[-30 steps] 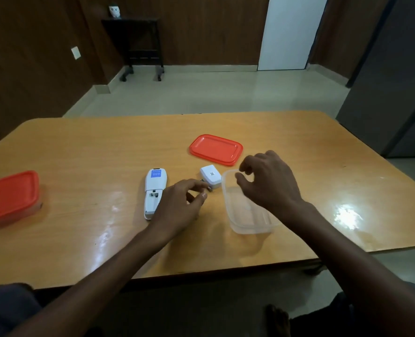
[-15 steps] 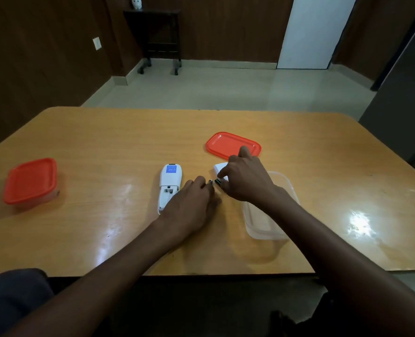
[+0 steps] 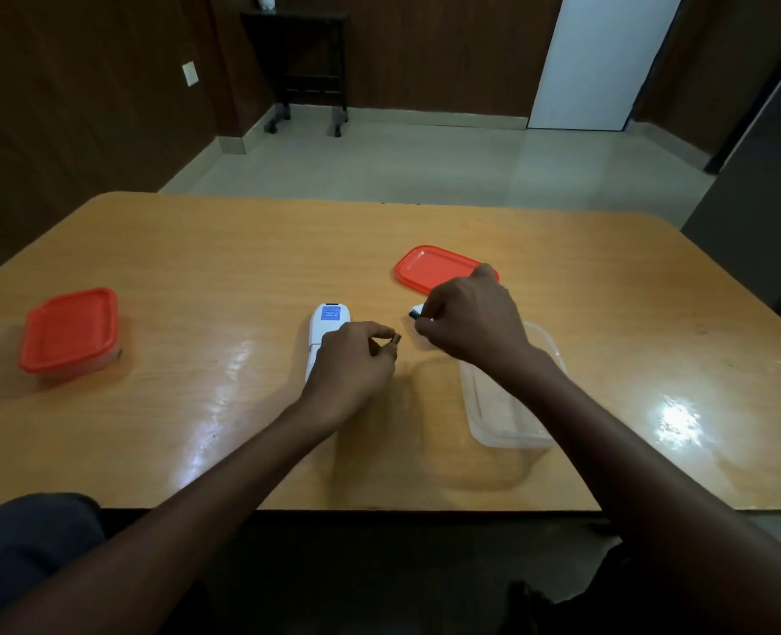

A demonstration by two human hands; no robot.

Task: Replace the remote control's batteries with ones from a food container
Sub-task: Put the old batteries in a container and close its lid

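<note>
The white remote control (image 3: 327,324) lies face down at the table's middle, its lower half hidden by my left hand (image 3: 352,364). That hand pinches a small dark battery (image 3: 396,338) between thumb and fingers. My right hand (image 3: 469,320) grips another dark battery (image 3: 414,314) at its fingertips, right over the white battery cover (image 3: 418,308), which is mostly hidden. An open clear food container (image 3: 503,405) sits under my right wrist. Its red lid (image 3: 434,268) lies beyond my right hand.
A second food container with a red lid (image 3: 70,330) stands closed at the table's left. The wooden table (image 3: 242,249) ends just before my body. A dark stand (image 3: 306,66) and a white door (image 3: 604,61) are across the room.
My right hand moved from the clear container's rim over to the white cover and picked up a battery. My left hand lifted slightly, with a battery now in its fingers.
</note>
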